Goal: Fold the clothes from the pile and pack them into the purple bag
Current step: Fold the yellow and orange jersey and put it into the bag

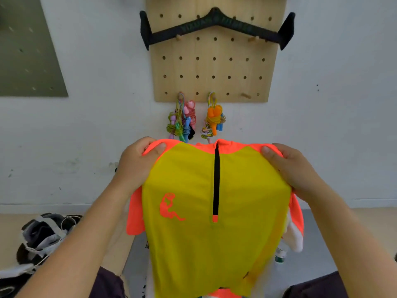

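The left hand (137,162) is clenched on the left shoulder of a yellow-and-orange shirt (214,211), which is held up in the air before a white wall (96,125). Its right shoulder is gripped by the right hand (292,168).

wooden pegboard (211,67) | black bar (217,26) | jump ropes (182,121) | shoes (43,235)

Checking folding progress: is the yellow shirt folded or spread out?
Spread out: both hands, left and right, hold the shirt up by its shoulders, hanging full length.
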`<state>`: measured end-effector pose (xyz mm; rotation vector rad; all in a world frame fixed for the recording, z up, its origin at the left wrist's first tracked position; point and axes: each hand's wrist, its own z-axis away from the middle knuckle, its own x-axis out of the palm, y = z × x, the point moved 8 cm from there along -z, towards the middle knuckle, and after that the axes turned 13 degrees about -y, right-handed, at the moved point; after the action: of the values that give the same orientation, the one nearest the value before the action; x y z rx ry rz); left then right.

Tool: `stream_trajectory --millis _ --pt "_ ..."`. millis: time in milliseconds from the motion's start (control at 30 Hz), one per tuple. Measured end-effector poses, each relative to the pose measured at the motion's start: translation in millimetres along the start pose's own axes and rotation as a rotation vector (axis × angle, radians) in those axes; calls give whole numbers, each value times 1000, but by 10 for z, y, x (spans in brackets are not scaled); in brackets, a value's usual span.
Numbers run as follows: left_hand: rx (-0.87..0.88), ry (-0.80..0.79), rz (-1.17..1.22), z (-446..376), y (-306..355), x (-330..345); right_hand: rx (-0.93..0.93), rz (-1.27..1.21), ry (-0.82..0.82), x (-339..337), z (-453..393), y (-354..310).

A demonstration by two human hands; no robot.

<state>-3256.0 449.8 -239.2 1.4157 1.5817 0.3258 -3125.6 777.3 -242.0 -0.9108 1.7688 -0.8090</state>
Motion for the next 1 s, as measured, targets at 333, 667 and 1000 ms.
stream_trajectory --millis 333,667,1000 --pt "-172 -149 -110 -516 -758 306 88 47 21 153 -618 541" --pt "-967 -864 -122 1671 -4561 2805 781 318 -686 2431 169 4801" --pt "-1202 -675 -3 2034 -5402 3463 1040 69 -630 3053 570 5848"
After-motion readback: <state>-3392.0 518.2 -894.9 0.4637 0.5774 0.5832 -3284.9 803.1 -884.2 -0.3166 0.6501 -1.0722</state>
